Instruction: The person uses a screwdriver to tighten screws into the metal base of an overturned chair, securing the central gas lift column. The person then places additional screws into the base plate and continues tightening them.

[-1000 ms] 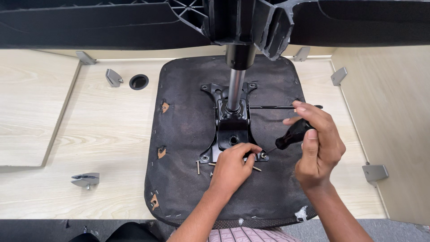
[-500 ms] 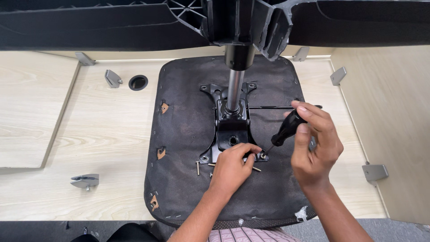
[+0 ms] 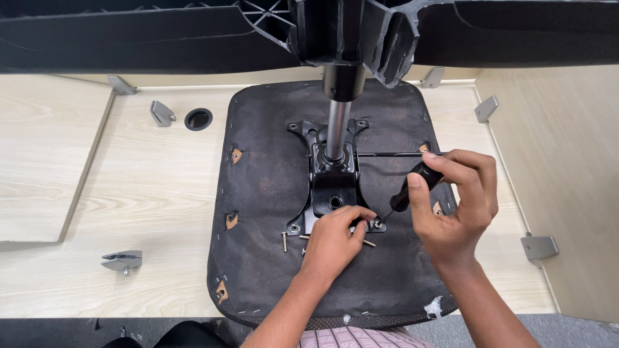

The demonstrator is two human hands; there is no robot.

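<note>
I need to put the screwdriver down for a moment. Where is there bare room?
Bare desk left of the seat, between the hole and clip. Crowded by the plate: both hands, left, right, and loose screws.

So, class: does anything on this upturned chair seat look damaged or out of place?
Yes. The black fabric is torn, with small holes showing brown beneath, a white scuff by the near edge, and loose screws lying beside the metal plate.
</note>
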